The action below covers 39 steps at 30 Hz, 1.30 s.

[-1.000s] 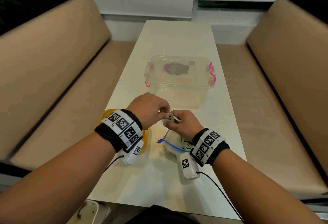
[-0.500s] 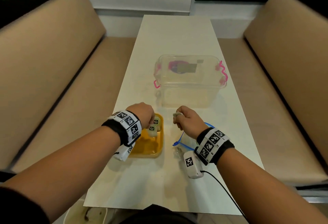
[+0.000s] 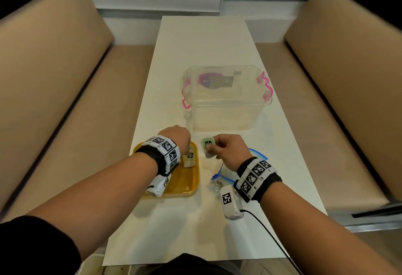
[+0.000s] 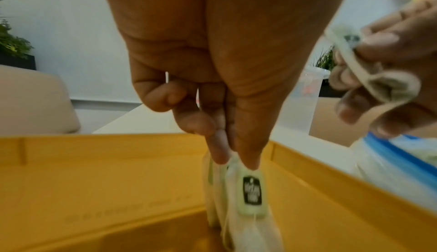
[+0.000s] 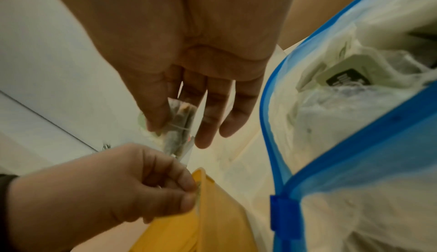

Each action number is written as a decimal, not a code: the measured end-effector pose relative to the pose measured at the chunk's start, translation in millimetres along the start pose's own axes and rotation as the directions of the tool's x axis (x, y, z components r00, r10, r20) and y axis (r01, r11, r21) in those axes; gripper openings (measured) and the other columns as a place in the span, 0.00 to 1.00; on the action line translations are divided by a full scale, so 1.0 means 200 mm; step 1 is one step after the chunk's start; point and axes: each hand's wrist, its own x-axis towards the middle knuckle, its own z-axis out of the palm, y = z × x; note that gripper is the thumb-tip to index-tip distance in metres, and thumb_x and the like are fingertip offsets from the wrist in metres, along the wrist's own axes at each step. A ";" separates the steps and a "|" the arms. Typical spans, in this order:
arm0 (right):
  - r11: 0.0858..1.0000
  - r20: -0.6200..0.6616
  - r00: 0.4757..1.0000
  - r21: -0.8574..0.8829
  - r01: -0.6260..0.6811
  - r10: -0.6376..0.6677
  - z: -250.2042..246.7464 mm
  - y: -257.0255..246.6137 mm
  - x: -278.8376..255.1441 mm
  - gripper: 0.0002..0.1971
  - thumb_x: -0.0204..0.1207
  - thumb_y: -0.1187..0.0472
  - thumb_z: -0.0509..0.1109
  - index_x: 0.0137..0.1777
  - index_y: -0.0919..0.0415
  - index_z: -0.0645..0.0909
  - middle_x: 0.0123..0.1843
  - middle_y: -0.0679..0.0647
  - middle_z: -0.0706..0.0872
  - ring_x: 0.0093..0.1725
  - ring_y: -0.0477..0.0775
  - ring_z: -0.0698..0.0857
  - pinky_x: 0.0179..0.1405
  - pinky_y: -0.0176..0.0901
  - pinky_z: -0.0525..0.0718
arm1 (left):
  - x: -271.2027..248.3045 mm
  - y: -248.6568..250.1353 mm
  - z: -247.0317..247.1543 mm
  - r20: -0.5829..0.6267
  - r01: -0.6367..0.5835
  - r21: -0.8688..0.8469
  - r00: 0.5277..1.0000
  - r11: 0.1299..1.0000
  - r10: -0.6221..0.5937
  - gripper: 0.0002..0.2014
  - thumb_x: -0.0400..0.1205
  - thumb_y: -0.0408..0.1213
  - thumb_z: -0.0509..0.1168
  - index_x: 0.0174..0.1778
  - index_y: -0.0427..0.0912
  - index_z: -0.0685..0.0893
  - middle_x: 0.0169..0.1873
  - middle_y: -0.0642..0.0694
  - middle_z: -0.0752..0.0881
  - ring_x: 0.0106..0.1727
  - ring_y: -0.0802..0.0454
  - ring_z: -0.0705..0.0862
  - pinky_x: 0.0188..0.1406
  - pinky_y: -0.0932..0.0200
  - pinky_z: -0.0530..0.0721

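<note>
My left hand [image 3: 178,138] reaches down into the yellow tray [image 3: 187,184] and pinches a tea bag [image 3: 189,157] by its top between thumb and finger. Its green tag [image 4: 252,190] hangs just above the tray floor [image 4: 94,177]. My right hand [image 3: 228,150] is right of the tray, above the table, gripping a second tea bag [image 3: 208,146] with a green tag. The right wrist view shows that bag [image 5: 180,125] between thumb and fingers. Below the right wrist lies an open zip bag [image 5: 354,153] with a blue zipper, holding more tea bags.
A clear plastic box [image 3: 226,104] with pink handles stands on the white table [image 3: 204,46] just beyond both hands. Beige benches run along both sides. A black cable trails from my right wrist toward the front table edge.
Both hands held tea bags together at the table's middle, then parted. My left hand carried one bag left and down into the yellow tray; my right hand kept the other.
</note>
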 end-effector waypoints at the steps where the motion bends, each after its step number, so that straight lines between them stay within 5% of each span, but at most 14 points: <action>1: 1.000 0.002 1.000 0.005 -0.005 0.005 0.00 0.00 0.00 0.04 0.76 0.61 0.76 0.41 0.52 0.87 0.41 0.56 0.93 0.46 0.62 0.91 0.44 0.49 0.87 | -0.01 -0.01 -0.02 -0.045 -0.025 -0.051 0.999 0.998 0.023 0.10 0.80 0.49 0.68 0.49 0.49 0.89 0.46 0.48 0.89 0.45 0.47 0.86 0.47 0.53 0.87; 6: 0.999 0.035 0.999 0.048 -0.006 0.004 0.02 -0.04 0.01 0.03 0.77 0.59 0.75 0.44 0.58 0.88 0.39 0.55 0.93 0.45 0.56 0.92 0.41 0.45 0.87 | -0.18 0.00 -0.14 -0.284 -0.276 -0.486 0.947 0.829 0.150 0.14 0.83 0.56 0.63 0.50 0.52 0.88 0.42 0.54 0.89 0.42 0.58 0.83 0.45 0.59 0.82; 9: 0.999 0.061 0.998 0.044 0.009 -0.011 0.04 -0.06 0.03 0.06 0.77 0.56 0.75 0.46 0.59 0.88 0.39 0.54 0.93 0.44 0.52 0.92 0.43 0.46 0.89 | -0.24 0.02 -0.16 -0.283 -0.311 -0.448 0.939 0.838 0.198 0.06 0.81 0.50 0.69 0.48 0.55 0.88 0.41 0.58 0.88 0.36 0.64 0.79 0.43 0.62 0.80; 14: 1.000 0.069 0.998 -0.006 -0.001 0.002 0.07 -0.06 0.05 0.06 0.75 0.58 0.77 0.44 0.61 0.89 0.38 0.57 0.92 0.41 0.55 0.90 0.41 0.48 0.89 | -0.24 -0.01 -0.16 -0.353 -0.233 -0.430 0.933 0.872 0.075 0.03 0.81 0.45 0.70 0.48 0.54 0.87 0.41 0.56 0.87 0.36 0.60 0.78 0.45 0.59 0.80; 18: 0.998 0.110 0.994 -0.062 0.002 0.005 0.09 -0.04 0.08 0.04 0.73 0.55 0.79 0.42 0.54 0.90 0.36 0.53 0.92 0.35 0.46 0.87 0.39 0.45 0.87 | -0.26 -0.04 -0.16 -0.254 -0.188 -0.360 0.962 0.914 0.098 0.05 0.80 0.43 0.71 0.50 0.53 0.87 0.43 0.56 0.87 0.42 0.56 0.82 0.45 0.60 0.79; 22: 0.975 0.077 0.996 -0.219 -0.020 0.038 0.13 0.01 0.11 0.17 0.71 0.50 0.79 0.58 0.52 0.85 0.46 0.47 0.88 0.43 0.48 0.86 0.49 0.47 0.87 | -0.25 -0.07 -0.15 -0.126 -0.078 -0.195 0.991 0.978 0.054 0.06 0.79 0.43 0.71 0.51 0.53 0.87 0.42 0.53 0.84 0.45 0.51 0.82 0.43 0.59 0.78; 26: 0.938 0.101 0.985 -0.332 -0.099 0.140 0.17 0.04 0.14 0.23 0.74 0.57 0.76 0.68 0.57 0.77 0.50 0.53 0.87 0.45 0.54 0.90 0.52 0.53 0.89 | -0.21 -0.05 -0.05 0.054 0.001 -0.078 0.999 0.997 0.004 0.07 0.76 0.40 0.73 0.50 0.52 0.88 0.47 0.49 0.89 0.47 0.48 0.86 0.44 0.57 0.82; 29: 0.927 0.155 0.962 -0.338 -0.162 0.225 0.20 0.04 0.14 0.25 0.75 0.63 0.74 0.70 0.59 0.73 0.43 0.55 0.90 0.40 0.54 0.91 0.50 0.55 0.91 | -0.17 0.00 0.01 0.153 0.019 -0.014 0.988 1.000 -0.016 0.08 0.76 0.42 0.74 0.50 0.48 0.88 0.46 0.48 0.89 0.47 0.47 0.87 0.48 0.55 0.86; 35: 0.916 0.192 0.937 -0.337 -0.216 0.291 0.24 0.04 0.14 0.26 0.74 0.69 0.72 0.72 0.58 0.72 0.42 0.60 0.91 0.36 0.56 0.92 0.44 0.56 0.92 | -0.03 0.04 0.08 0.152 0.082 0.057 0.984 0.995 -0.090 0.09 0.68 0.42 0.77 0.40 0.44 0.86 0.32 0.47 0.86 0.31 0.47 0.85 0.40 0.53 0.89; 39: 0.919 0.193 0.937 -0.330 -0.217 0.290 0.23 0.05 0.13 0.27 0.73 0.69 0.71 0.72 0.59 0.72 0.41 0.60 0.92 0.35 0.56 0.92 0.42 0.54 0.92 | -0.01 0.05 0.07 0.116 0.079 0.050 0.990 0.996 -0.084 0.07 0.72 0.41 0.74 0.40 0.43 0.86 0.35 0.45 0.87 0.32 0.48 0.85 0.37 0.57 0.87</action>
